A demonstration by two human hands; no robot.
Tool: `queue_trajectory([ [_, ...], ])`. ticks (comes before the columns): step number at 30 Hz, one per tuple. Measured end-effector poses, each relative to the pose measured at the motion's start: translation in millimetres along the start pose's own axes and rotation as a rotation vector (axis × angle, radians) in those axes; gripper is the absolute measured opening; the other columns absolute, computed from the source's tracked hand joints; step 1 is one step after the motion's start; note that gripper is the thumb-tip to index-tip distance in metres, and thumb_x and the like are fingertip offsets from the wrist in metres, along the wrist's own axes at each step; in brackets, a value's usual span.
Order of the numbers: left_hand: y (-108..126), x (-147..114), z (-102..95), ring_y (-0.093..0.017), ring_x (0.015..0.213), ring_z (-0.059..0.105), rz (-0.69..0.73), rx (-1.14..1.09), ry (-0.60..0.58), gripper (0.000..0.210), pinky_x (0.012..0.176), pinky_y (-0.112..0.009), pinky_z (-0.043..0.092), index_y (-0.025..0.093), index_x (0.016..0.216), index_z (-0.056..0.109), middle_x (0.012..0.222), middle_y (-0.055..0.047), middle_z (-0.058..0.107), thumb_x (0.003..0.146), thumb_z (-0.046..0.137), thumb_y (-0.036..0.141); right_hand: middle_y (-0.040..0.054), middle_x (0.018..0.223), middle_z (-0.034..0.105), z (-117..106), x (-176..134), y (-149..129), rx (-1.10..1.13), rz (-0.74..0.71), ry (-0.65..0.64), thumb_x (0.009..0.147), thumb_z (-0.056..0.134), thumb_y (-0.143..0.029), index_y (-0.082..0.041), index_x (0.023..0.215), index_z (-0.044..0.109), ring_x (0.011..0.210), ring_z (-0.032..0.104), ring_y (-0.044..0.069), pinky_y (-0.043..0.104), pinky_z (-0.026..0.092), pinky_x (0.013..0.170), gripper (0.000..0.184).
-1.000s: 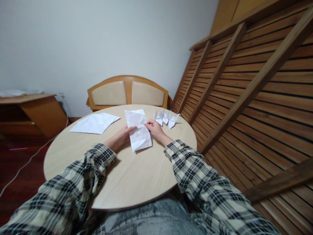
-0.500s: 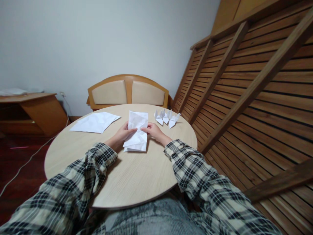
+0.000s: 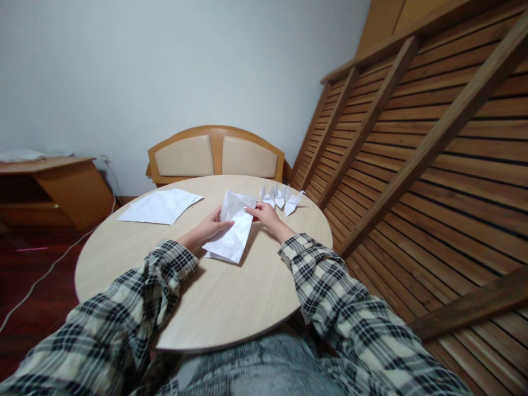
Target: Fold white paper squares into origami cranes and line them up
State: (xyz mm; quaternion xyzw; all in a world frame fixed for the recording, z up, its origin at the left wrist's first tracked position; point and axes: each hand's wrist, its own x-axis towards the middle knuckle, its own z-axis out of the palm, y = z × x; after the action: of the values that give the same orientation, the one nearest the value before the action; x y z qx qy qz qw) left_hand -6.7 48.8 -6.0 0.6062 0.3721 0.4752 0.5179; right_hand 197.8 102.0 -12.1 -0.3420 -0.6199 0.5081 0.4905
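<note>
A creased, folded sheet of white paper (image 3: pixel 236 228) is held between both hands, tilted over the table. My left hand (image 3: pixel 212 224) grips its left edge, thumb on top and fingers partly behind it. On the upper right edge my right hand (image 3: pixel 266 214) pinches the paper, its thumb lying on the face. Some loose layers show at the sheet's lower end. Just beyond my right hand stand several folded paper cranes (image 3: pixel 292 202), close together and partly hidden by that hand.
The round pale wooden table (image 3: pixel 231 308) carries everything. A stack of creased white paper (image 3: pixel 159 208) lies at its left. Behind stands a padded wooden headboard (image 3: pixel 216 157). A slatted wooden panel (image 3: pixel 412 181) leans at the right. A desk (image 3: pixel 61 187) and a cable (image 3: pixel 53 267) are at left.
The folded paper has turned clockwise, its top leaning right and its lower end nearer me. My right hand has shifted slightly up and right along its edge.
</note>
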Motion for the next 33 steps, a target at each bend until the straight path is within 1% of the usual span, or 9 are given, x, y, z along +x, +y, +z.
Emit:
queue_trajectory([
  [4,2,-2,0.8,-0.025,0.092,0.066,-0.001,-0.006,-0.031,0.061,0.076,-0.033,0.053,0.017,0.127,0.056,0.12,-0.015,0.066,0.069,0.076,0.012,0.0028,0.074,0.065,-3,1,-2,-0.03,0.007,0.039,0.072,0.078,-0.034,-0.016,0.075,0.063,0.068,0.059,0.013,0.027,0.052,0.063,0.023],
  [8,-1,0,-2.6,-0.025,0.093,0.066,-0.016,0.018,-0.046,0.064,0.078,-0.034,0.054,0.018,0.13,0.056,0.12,-0.015,0.067,0.069,0.075,0.011,0.0001,0.066,0.059,-8,1,-6,-0.036,-0.015,0.091,0.068,0.081,-0.042,-0.018,0.066,0.057,0.062,0.057,0.012,0.027,0.051,0.061,0.034],
  [11,-5,2,-4.9,-0.025,0.093,0.066,-0.016,0.007,-0.07,0.066,0.077,-0.033,0.054,0.019,0.132,0.056,0.116,-0.014,0.069,0.07,0.073,0.009,-0.0018,0.059,0.057,-12,2,-9,-0.057,-0.025,0.112,0.068,0.079,-0.047,-0.018,0.064,0.057,0.056,0.055,0.011,0.026,0.049,0.058,0.037],
  [14,-7,4,-6.3,-0.025,0.091,0.067,-0.014,0.0,-0.076,0.065,0.075,-0.032,0.054,0.018,0.131,0.056,0.112,-0.014,0.07,0.069,0.073,0.009,-0.0013,0.057,0.057,-14,4,-10,-0.073,-0.014,0.127,0.073,0.074,-0.051,-0.018,0.066,0.059,0.054,0.054,0.011,0.024,0.048,0.056,0.037],
  [18,-6,5,-7.2,-0.023,0.087,0.067,-0.013,0.065,-0.056,0.064,0.073,-0.032,0.053,0.016,0.129,0.056,0.116,-0.015,0.068,0.069,0.076,0.014,0.0,0.058,0.059,-14,7,-6,-0.082,-0.028,0.138,0.081,0.065,-0.055,-0.018,0.067,0.059,0.052,0.056,0.011,0.023,0.047,0.054,0.04],
  [22,0,4,-7.2,-0.022,0.08,0.066,-0.011,0.133,-0.032,0.049,0.067,-0.031,0.051,0.014,0.116,0.066,0.107,-0.013,0.071,0.068,0.078,0.017,-0.0004,0.056,0.058,-16,11,-3,-0.174,-0.076,0.187,0.084,0.06,-0.058,-0.02,0.066,0.056,0.05,0.056,0.012,0.023,0.046,0.05,0.042],
  [25,4,2,-6.0,-0.021,0.071,0.064,-0.043,0.11,-0.065,0.034,0.059,-0.029,0.048,0.015,0.102,0.072,0.096,-0.011,0.074,0.068,0.077,0.015,-0.0011,0.053,0.055,-20,12,-4,-0.263,-0.118,0.27,0.085,0.056,-0.061,-0.021,0.063,0.053,0.048,0.055,0.012,0.022,0.044,0.049,0.046],
  [29,7,-2,-2.8,-0.02,0.067,0.063,-0.085,0.048,-0.131,0.022,0.057,-0.03,0.047,0.015,0.093,0.075,0.088,-0.011,0.074,0.071,0.076,0.016,-0.0014,0.049,0.051,-26,12,-5,-0.323,-0.143,0.384,0.084,0.053,-0.065,-0.022,0.062,0.051,0.047,0.053,0.013,0.024,0.041,0.048,0.049],
  [33,9,-4,-0.1,-0.018,0.065,0.06,-0.097,0.108,-0.115,0.016,0.057,-0.03,0.045,0.014,0.086,0.073,0.082,-0.009,0.071,0.07,0.077,0.018,-0.0003,0.052,0.05,-31,15,-1,-0.282,-0.144,0.476,0.083,0.052,-0.069,-0.023,0.063,0.05,0.051,0.052,0.016,0.027,0.042,0.05,0.05],
])
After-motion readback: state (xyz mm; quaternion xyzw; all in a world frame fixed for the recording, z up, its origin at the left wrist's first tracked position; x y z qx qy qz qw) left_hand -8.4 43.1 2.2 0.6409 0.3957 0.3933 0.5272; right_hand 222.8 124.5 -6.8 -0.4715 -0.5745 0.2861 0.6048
